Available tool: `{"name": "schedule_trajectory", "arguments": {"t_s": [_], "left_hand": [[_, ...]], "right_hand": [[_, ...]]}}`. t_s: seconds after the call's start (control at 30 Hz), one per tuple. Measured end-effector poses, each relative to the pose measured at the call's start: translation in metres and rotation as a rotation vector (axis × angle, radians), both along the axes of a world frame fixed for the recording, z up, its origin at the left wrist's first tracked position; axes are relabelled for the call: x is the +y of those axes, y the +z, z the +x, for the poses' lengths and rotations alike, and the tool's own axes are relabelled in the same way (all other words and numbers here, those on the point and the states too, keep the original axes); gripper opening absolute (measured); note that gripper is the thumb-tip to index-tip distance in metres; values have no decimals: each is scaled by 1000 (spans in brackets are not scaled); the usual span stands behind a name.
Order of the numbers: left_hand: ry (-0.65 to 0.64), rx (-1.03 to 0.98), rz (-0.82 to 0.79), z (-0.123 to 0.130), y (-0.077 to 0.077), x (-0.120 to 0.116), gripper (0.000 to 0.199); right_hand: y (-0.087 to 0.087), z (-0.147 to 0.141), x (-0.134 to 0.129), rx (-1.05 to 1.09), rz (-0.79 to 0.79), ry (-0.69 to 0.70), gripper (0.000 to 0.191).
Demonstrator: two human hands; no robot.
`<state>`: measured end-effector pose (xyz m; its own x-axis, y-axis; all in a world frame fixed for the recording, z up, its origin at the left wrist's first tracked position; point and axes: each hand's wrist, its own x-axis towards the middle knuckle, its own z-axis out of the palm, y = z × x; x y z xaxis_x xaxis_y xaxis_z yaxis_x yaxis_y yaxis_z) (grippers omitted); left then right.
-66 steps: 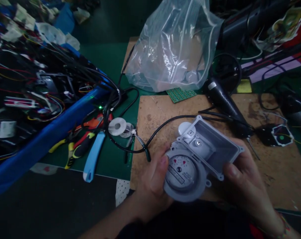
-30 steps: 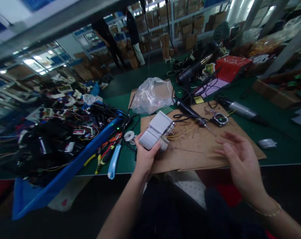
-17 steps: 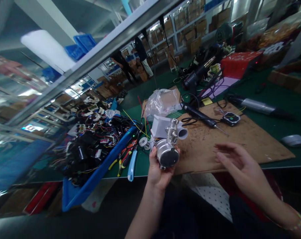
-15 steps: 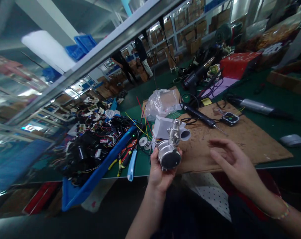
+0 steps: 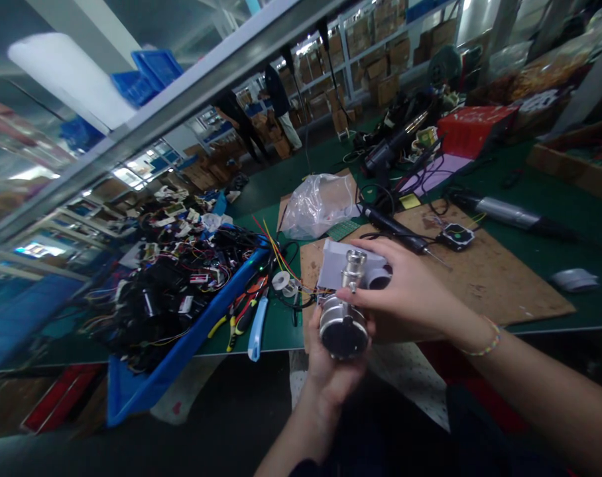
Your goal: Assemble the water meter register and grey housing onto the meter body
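A metal and grey plastic device is held up over the near edge of the bench, its round dark face toward me. My left hand is wrapped round its lower round part from below. Around the grey upper part and the threaded metal neck closes my right hand, thumb on the neck's side and fingers over the grey housing. Thin wires run from the device's left side toward a white spool. Behind it a brown cardboard sheet lies on the green bench.
At the left, a blue tray holds tangled parts and wires; pliers and a light blue tool lie beside it. A black screwdriver, a small square part and a plastic bag are farther back. People stand in the distance.
My right hand has moved left from over the cardboard and taken hold of the device's upper part. The device is slightly lower in view, still in my left hand.
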<state>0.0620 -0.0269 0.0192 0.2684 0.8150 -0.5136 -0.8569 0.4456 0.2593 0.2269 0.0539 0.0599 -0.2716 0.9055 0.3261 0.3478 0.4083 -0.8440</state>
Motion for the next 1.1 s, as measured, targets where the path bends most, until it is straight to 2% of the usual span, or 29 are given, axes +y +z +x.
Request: {"name": "schedule_trajectory", "arguments": {"t_s": [0.1,0.27,0.5,0.77,0.93,1.1], "left_hand": [[1,-85,-68,-4,-7,-1,50],[-12,-165,-16,-10,-18,-3,52],[22,-191,-68,-13,-8,-2,63],[143,-12,-208,-8,13,-1,61],[187,133,-142,-3,25,-4,45],[139,169,-124,-2,30,-11,41]], "right_hand": [[-2,-9,4,-79,7,-38,76],[-4,-19,11,-183,10,-44,78],[-6,-27,15,-185,-75,-32,73],[-13,-28,16,26,-268,63,60],[-29,-27,10,252,-329,107,55],[-38,-23,2,436,-405,130,55]]}}
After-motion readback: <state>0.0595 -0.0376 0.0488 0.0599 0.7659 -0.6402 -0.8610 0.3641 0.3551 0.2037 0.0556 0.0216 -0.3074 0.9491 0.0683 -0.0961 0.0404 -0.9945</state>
